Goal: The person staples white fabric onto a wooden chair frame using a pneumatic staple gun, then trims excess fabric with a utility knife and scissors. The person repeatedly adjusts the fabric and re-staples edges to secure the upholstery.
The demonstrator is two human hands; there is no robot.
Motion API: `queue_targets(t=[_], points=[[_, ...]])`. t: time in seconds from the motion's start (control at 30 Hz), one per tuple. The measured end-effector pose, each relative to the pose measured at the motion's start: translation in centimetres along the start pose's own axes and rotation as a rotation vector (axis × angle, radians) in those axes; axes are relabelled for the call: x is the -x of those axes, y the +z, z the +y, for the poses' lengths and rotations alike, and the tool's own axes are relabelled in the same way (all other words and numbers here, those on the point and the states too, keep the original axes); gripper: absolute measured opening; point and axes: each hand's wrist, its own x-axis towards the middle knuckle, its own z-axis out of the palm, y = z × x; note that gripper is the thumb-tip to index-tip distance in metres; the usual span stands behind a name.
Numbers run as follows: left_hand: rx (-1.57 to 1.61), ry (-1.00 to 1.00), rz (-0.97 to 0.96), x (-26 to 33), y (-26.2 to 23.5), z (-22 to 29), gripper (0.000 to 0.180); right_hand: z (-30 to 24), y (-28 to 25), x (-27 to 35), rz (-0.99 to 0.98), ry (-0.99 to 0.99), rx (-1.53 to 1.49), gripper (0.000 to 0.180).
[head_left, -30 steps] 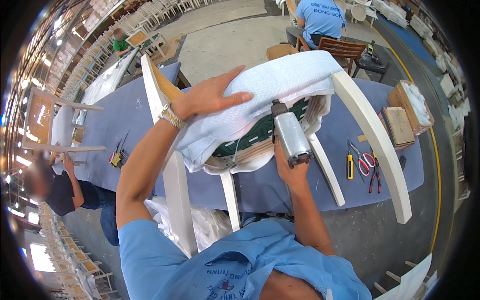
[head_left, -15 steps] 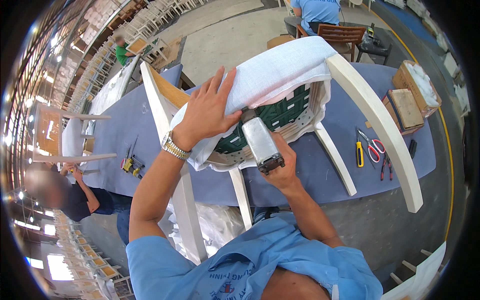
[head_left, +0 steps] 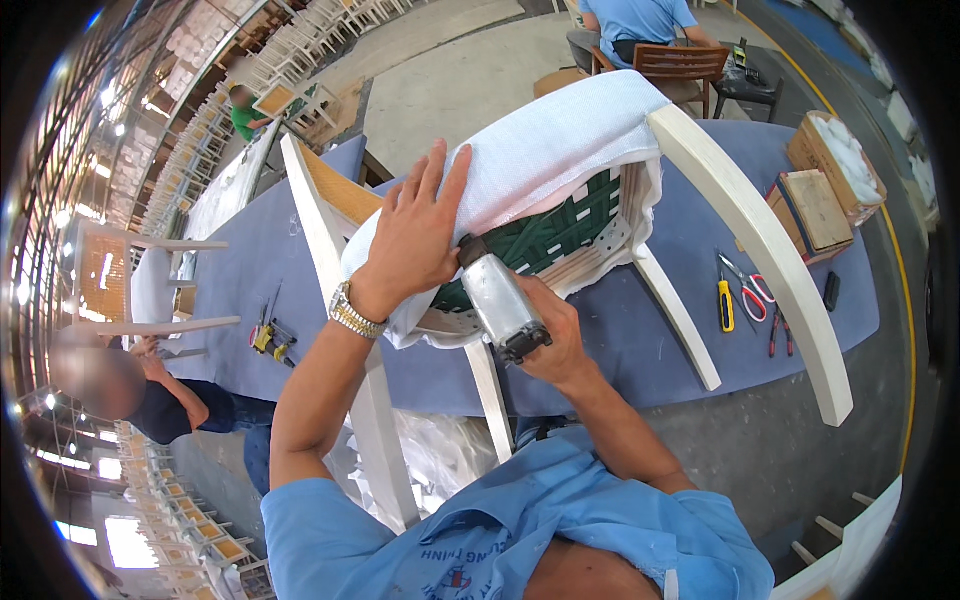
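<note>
A pale wooden chair [head_left: 735, 190] lies tipped on the table, its seat underside turned toward me. White fabric [head_left: 560, 130] wraps the seat edge, and dark green webbing [head_left: 560, 225] shows underneath. My left hand [head_left: 415, 235] lies open on the fabric, fingers spread, a metal watch on the wrist. My right hand [head_left: 555, 330] is closed around the grip of a silver pneumatic staple gun [head_left: 503, 305]. The gun's dark nose meets the seat edge right beside my left thumb; the exact contact point is hidden.
On the blue-grey table [head_left: 640, 350] at right lie a yellow screwdriver [head_left: 725, 305], red-handled scissors [head_left: 752, 300], pliers [head_left: 780, 335] and cardboard boxes [head_left: 812, 215]. Yellow-handled tools [head_left: 270, 340] lie at left. A co-worker [head_left: 165, 400] handles another chair [head_left: 150, 280] there.
The staple gun has moved left along the seat edge, its nose now closer below my left hand. My left hand stays pressed on the fabric.
</note>
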Motion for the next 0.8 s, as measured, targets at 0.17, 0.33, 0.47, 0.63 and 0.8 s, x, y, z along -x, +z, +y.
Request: queue_targets(t=[0.17, 0.33, 0.47, 0.63, 0.8], points=[[-0.015, 0.103, -0.077, 1.9, -1.1, 1.3, 0.111, -1.0, 0.4, 0.0, 0.032, 0.008, -0.066, 0.052], [0.618, 0.266, -0.206, 2.6, -4.1, -1.7, 0.088, 0.4, 0.3, 0.4, 0.208, 0.019, -0.089, 0.035], [0.739, -0.095, -0.009, -1.8, -3.1, -10.6, 0.071, 1.7, 0.7, 0.6, 0.186, -0.002, -0.021, 0.044], [0.815, -0.350, -0.313, -2.8, 3.2, -14.0, 0.079, 0.9, 1.4, 0.4, 0.154, 0.080, -0.055, 0.042], [0.949, -0.131, -0.480, -2.2, 0.3, -9.2, 0.101, 1.7, 1.1, 1.4, 0.156, 0.135, -0.079, 0.043]])
